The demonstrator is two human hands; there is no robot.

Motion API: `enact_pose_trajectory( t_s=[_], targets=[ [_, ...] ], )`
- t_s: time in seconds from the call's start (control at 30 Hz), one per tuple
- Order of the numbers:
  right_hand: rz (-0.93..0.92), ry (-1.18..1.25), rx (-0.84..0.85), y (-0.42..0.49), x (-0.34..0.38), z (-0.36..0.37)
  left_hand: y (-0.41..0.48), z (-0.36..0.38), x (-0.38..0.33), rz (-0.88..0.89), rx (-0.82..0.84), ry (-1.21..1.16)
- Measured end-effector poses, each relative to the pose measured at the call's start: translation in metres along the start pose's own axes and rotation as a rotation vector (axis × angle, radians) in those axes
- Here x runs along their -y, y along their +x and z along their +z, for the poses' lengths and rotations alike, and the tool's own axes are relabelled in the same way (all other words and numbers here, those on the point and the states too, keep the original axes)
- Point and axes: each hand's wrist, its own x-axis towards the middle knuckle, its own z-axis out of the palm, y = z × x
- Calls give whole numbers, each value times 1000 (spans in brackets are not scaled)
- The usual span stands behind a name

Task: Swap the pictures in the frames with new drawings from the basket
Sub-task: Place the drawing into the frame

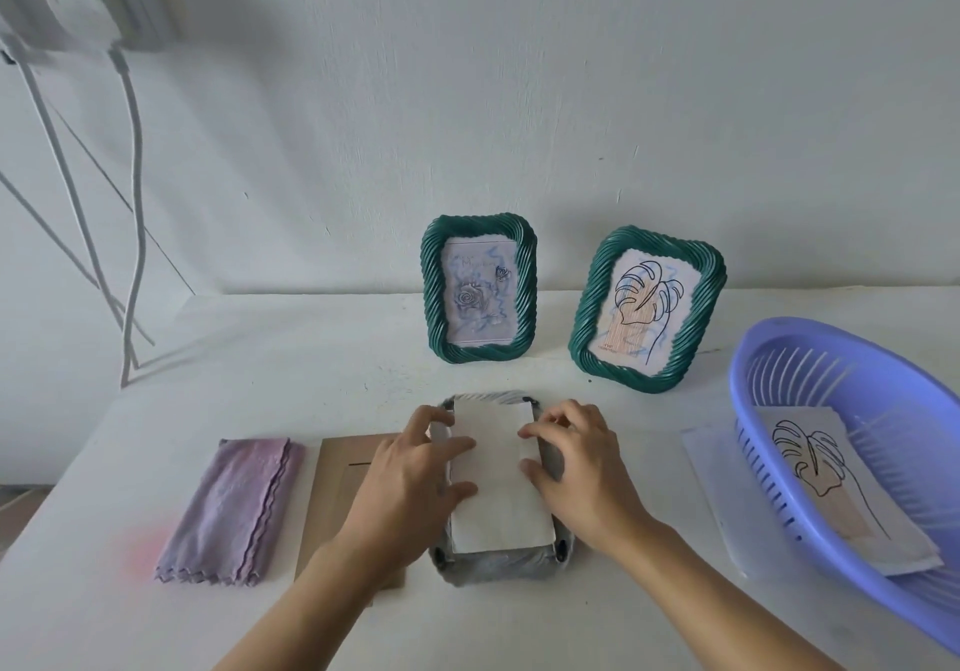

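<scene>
Frame (493,570) lies face-down as our left hand (405,478) and right hand (582,467) press bent fingertips on its white sheet (498,493), clasping nothing.

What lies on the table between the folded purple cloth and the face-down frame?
A brown backing board, partly hidden by the left hand, in the head view.

The face-down frame (493,569) shows only its grey back; a white sheet (498,493) hides the middle, and the left hand (415,467) and right hand (576,467) cover its side edges. Whether the right hand pinches the sheet cannot be told. The left forearm covers the right part of the brown board (337,462). The basket (737,389) runs off the right edge. Faint writing on the rose picture (475,296) is unreadable. The far-left plug (78,10) is blurred.
</scene>
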Motion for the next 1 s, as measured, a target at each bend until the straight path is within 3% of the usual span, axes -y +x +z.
enact_pose_trajectory(
  t_s=[0.4,1.0],
  targets=[
    [-88,-33,12,-8,-9,4,-6,-4,8,27,138,142],
    [-119,-56,36,-8,-10,6,-5,-7,9,13,76,92]
  ],
)
